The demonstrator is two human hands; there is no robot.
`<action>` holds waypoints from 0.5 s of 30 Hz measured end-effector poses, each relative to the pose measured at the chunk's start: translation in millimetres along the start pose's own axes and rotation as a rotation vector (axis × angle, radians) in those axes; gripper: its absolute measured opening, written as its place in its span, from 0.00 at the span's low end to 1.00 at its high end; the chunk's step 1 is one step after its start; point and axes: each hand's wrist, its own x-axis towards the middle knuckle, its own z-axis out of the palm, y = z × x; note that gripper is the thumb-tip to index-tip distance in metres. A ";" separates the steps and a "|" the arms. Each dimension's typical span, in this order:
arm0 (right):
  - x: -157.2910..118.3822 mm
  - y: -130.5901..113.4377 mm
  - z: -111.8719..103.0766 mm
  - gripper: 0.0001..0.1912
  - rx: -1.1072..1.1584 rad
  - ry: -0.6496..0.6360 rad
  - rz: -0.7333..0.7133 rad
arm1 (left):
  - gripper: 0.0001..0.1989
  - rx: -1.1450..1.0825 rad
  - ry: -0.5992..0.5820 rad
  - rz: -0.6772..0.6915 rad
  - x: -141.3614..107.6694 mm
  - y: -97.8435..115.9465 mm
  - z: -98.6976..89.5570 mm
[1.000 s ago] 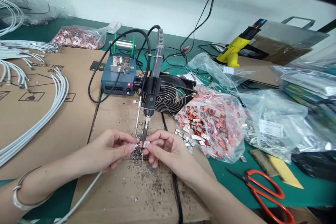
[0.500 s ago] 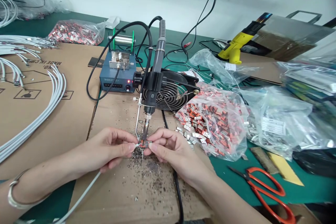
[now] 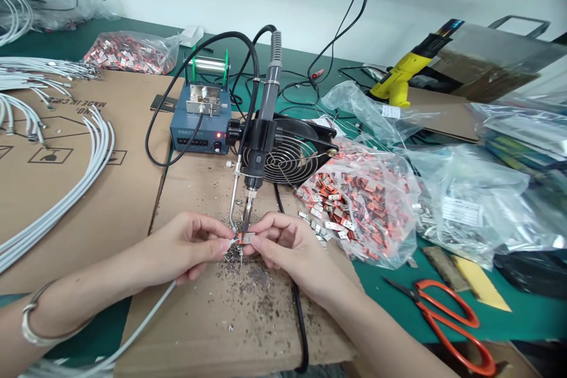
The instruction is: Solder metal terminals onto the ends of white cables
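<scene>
Under the tip of an upright soldering iron [image 3: 261, 147], both hands meet. My left hand [image 3: 199, 248] pinches a white cable [image 3: 153, 313] close to its end; the cable trails down to the lower left. Between thumb and fingers, my right hand [image 3: 279, 245] grips a small USB connector [image 3: 248, 238], metal with an orange insert. The cable's end touches or nearly touches the orange side; the exact contact is too small to tell. A thin metal solder feed tube [image 3: 234, 201] comes down beside the iron. Dark solder specks lie on the cardboard [image 3: 190, 331] below.
A blue solder feeder [image 3: 201, 127] with a wire spool stands behind, next to a black fan [image 3: 292, 156]. At right are a bag of orange connectors [image 3: 367, 207], orange-handled scissors [image 3: 452, 313] and a yellow heat gun [image 3: 403, 74]. Bundled white cables [image 3: 66, 201] lie left.
My hands keep their pinches at the iron tip. The connector has tilted slightly, its metal face now lighter. The whole view has shifted a little.
</scene>
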 end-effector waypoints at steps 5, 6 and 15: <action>-2.4 0.5 0.1 0.14 -0.048 0.015 0.008 | 0.17 0.053 0.006 0.038 -3.2 3.4 0.8; -2.5 0.7 -0.1 0.14 -0.053 0.017 0.006 | 0.17 0.068 0.011 0.049 -3.4 4.6 1.2; -0.4 1.4 -2.3 0.12 -0.036 -0.014 -0.008 | 0.12 0.109 0.051 -0.013 0.3 16.5 4.9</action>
